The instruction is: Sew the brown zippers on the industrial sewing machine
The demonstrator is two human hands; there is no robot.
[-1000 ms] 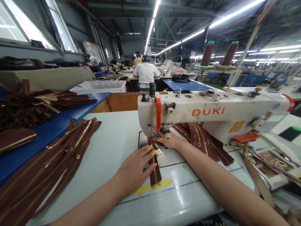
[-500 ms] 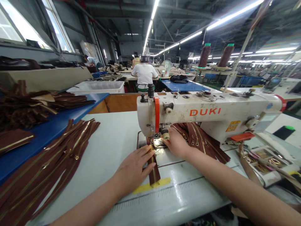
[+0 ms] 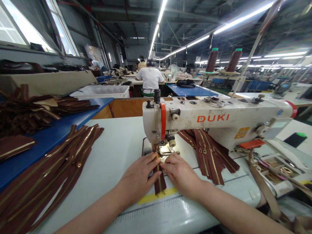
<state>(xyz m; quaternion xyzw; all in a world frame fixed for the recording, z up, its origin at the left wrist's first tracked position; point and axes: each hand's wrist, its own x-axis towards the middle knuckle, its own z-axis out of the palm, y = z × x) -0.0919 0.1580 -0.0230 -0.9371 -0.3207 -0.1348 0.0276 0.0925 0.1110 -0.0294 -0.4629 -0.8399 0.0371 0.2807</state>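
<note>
A brown zipper with brass teeth runs lengthwise under the needle area of a white sewing machine. My left hand lies flat over the zipper's left side, fingers stretched toward the presser foot and thumb across the tape. On the other side, my right hand is closed, its thumb and fingertips pinching at the zipper's right edge just in front of the metal plate. The fingertips partly cover the zipper there. Right of the needle lies a fan of brown zippers with brass pulls.
Another spread of brown zippers covers the table's left side. More are heaped on a blue surface. An open box of small fittings sits at the right. Thread cones stand behind. A person in white sits ahead.
My right hand has come back from beside the presser foot toward me and now pinches the zipper's edge. The left hand has stayed on the zipper. The fanned zippers show more fully.
</note>
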